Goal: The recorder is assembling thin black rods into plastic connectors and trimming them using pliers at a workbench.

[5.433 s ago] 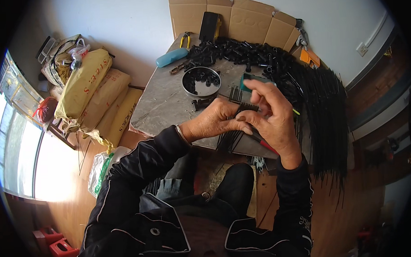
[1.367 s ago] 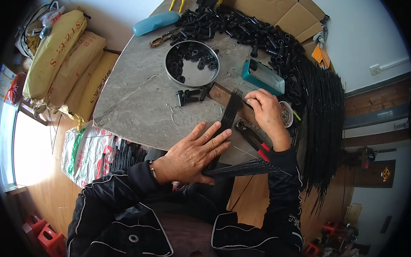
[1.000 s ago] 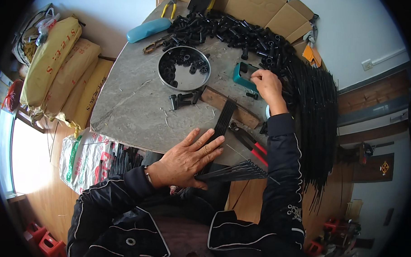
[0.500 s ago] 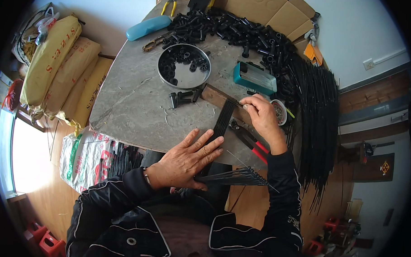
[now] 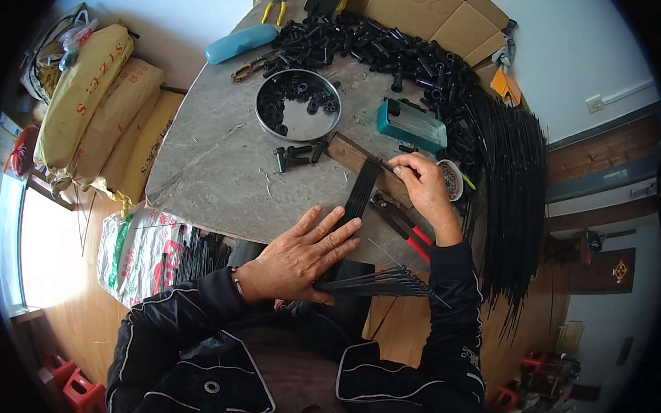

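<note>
My left hand (image 5: 303,252) lies flat with fingers spread on a row of thin black rods (image 5: 356,205) at the near edge of the grey table (image 5: 220,174). A second fan of black rods (image 5: 380,283) sticks out to the right from under its palm. My right hand (image 5: 425,192) rests at the far end of the row, fingertips pinched on a rod beside a wooden strip (image 5: 358,158). Red-handled pliers (image 5: 408,229) lie just below that hand.
A round metal dish (image 5: 298,114) holds black caps; a few loose caps (image 5: 294,157) lie near it. A teal box (image 5: 411,125), a small round tin (image 5: 452,179), a heap of black parts (image 5: 383,48) and long black rods (image 5: 511,178) fill the right side. Sacks (image 5: 101,112) stand at left.
My right hand reached out to the teal box, then came back to the far end of the rod row. My left hand stayed pressed flat on the rods.
</note>
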Available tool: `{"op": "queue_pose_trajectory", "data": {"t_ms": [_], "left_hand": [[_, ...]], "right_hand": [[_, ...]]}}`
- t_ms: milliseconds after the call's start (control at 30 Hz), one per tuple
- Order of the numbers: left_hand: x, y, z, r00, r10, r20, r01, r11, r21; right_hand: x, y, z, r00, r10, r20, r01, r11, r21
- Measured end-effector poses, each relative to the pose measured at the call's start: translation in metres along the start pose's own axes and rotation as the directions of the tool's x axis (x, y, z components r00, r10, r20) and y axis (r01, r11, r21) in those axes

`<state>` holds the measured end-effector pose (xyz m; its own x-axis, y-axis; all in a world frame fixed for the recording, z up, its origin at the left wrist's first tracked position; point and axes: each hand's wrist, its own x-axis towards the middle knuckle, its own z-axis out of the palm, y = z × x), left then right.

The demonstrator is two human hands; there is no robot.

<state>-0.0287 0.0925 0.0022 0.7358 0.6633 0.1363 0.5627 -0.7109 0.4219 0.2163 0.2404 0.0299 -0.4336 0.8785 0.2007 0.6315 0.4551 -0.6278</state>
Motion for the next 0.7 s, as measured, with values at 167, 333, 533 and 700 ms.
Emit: {"op": "queue_pose_trajectory", "data": {"t_ms": [167, 333, 533, 700], "left_hand": [[0.0, -0.0001, 0.0008, 1.0, -0.007, 0.006, 0.007, 1.0, 0.005], [0.0005, 0.0, 0.0009, 1.0, 0.001, -0.014, 0.0, 0.999, 0.045], [0.0002, 0.0001, 0.0007, 1.0, -0.001, -0.02, 0.001, 0.999, 0.032], [-0.0001, -0.0004, 0.0017, 0.999, 0.006, -0.033, -0.005, 1.0, 0.015]], "right_hand": [[0.0023, -0.0027, 0.0016, 1.0, 0.002, 0.004, -0.002, 1.0, -0.027], [0.0033, -0.0038, 0.0007, 1.0, -0.022, 0.012, 0.022, 0.999, -0.03], [0.0029, -0.0063, 0.002, 1.0, -0.025, -0.007, 0.024, 0.999, -0.046], [0.002, -0.0087, 0.0021, 1.0, 0.006, 0.0, -0.006, 0.999, -0.031]]}}
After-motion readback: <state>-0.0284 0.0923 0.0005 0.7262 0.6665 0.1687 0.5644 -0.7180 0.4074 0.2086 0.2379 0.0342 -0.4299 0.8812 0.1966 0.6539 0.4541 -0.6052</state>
